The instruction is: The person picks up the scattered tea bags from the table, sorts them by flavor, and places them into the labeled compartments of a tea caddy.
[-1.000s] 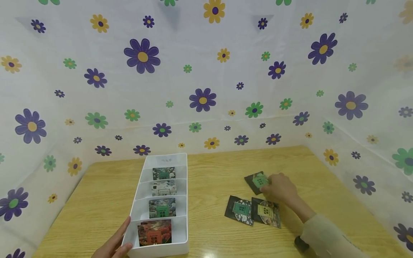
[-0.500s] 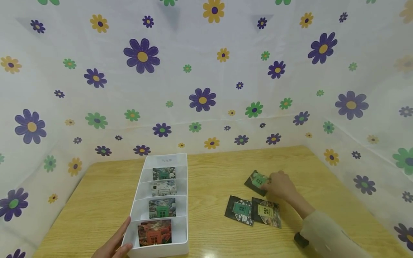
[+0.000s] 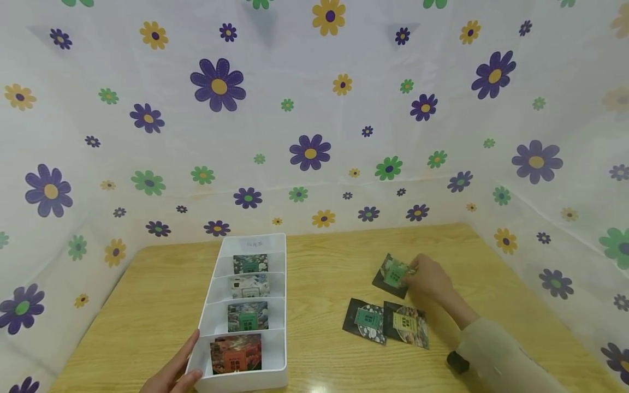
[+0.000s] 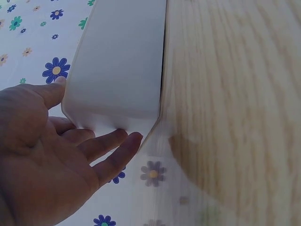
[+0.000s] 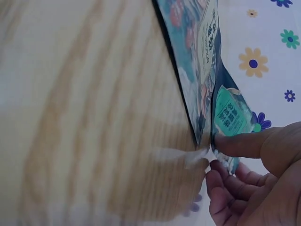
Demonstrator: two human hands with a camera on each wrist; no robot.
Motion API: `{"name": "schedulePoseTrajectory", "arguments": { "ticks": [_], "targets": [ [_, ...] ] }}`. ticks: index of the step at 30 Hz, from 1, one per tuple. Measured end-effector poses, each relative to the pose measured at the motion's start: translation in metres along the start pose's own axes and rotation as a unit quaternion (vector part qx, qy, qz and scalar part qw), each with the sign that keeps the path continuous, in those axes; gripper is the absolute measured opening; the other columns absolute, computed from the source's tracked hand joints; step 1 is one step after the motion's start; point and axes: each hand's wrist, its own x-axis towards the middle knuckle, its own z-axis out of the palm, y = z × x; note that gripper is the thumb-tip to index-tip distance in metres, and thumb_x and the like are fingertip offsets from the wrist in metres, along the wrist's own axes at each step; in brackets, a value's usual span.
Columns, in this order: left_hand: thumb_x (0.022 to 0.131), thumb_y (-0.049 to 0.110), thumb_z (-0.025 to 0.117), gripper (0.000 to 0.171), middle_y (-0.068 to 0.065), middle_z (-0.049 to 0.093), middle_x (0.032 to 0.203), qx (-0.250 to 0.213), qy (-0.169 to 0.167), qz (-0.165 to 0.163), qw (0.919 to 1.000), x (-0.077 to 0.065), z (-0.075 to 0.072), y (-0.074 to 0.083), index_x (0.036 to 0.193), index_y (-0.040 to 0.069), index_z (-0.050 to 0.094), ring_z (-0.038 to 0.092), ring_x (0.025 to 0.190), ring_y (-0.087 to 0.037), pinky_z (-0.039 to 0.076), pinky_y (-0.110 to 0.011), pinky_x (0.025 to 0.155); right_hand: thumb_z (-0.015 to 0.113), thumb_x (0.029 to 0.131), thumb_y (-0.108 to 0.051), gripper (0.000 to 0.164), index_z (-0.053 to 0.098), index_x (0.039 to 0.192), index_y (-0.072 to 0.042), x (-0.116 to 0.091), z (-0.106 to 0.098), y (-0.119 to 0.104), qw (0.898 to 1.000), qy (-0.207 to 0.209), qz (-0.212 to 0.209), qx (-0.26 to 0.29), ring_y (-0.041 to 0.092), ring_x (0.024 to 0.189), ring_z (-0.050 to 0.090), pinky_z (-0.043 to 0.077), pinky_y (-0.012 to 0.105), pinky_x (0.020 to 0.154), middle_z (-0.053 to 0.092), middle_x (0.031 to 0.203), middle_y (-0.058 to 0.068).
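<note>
My right hand point(image 3: 428, 277) pinches the right edge of a dark tea sachet point(image 3: 393, 276) with a green label, close over the table. In the right wrist view the thumb point(image 5: 240, 143) presses on this sachet's face, with the fingers bent beneath. Just nearer lie two more sachets, one with a teal label point(image 3: 365, 321) and one with a yellow label point(image 3: 405, 323). My left hand point(image 3: 172, 368) holds the near left corner of a white divided box point(image 3: 275, 349), fingers along its side and thumb at the front rim. In the left wrist view fingertips touch the box's smooth wall.
Inside the box's compartments stand several sachets, among them a red one point(image 3: 237, 353) at the front and a green-labelled one point(image 3: 248, 316) behind it. The wooden table point(image 3: 324, 256) ends against a flower-patterned cloth point(image 3: 275, 120) at the back and sides.
The green-labelled sachet has turned in my right hand, its upper end swinging up and slightly away. My left hand, the box and the two lying sachets stay put.
</note>
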Motion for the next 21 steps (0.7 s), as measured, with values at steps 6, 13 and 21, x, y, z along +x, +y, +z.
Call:
{"name": "schedulePoseTrajectory", "arguments": {
  "ticks": [6, 13, 21],
  "targets": [
    [0.1, 0.01, 0.068, 0.073, -0.041, 0.047, 0.144, 0.008, -0.001, -0.002, 1.0, 0.0, -0.002, 0.0, 0.161, 0.001, 0.03, 0.062, 0.118, -0.048, 0.062, -0.042, 0.074, 0.067, 0.098, -0.012, 0.028, 0.063, 0.113, 0.01, 0.004, -0.003, 0.004, 0.997, 0.02, -0.006, 0.08, 0.039, 0.091, 0.067, 0.058, 0.05, 0.074, 0.068, 0.107, 0.03],
    [0.099, 0.011, 0.068, 0.073, -0.039, 0.043, 0.149, -0.008, -0.005, -0.021, 0.9997, 0.0, -0.002, 0.0, 0.162, 0.006, 0.032, 0.059, 0.122, -0.051, 0.063, -0.043, 0.074, 0.061, 0.102, -0.004, 0.032, 0.056, 0.127, 0.016, 0.009, -0.018, -0.006, 0.966, 0.005, 0.0, 0.258, 0.029, 0.082, 0.071, 0.063, 0.039, 0.073, 0.063, 0.114, 0.036],
    [0.099, 0.014, 0.07, 0.074, -0.035, 0.042, 0.152, 0.024, -0.01, -0.017, 0.9995, 0.001, -0.004, -0.001, 0.162, 0.007, 0.032, 0.056, 0.126, -0.052, 0.062, -0.043, 0.078, 0.058, 0.106, -0.007, 0.035, 0.056, 0.134, 0.014, 0.014, -0.026, -0.026, 0.962, 0.0, -0.043, 0.269, 0.025, 0.09, 0.073, 0.058, 0.051, 0.09, 0.065, 0.121, 0.03]
  ]
}}
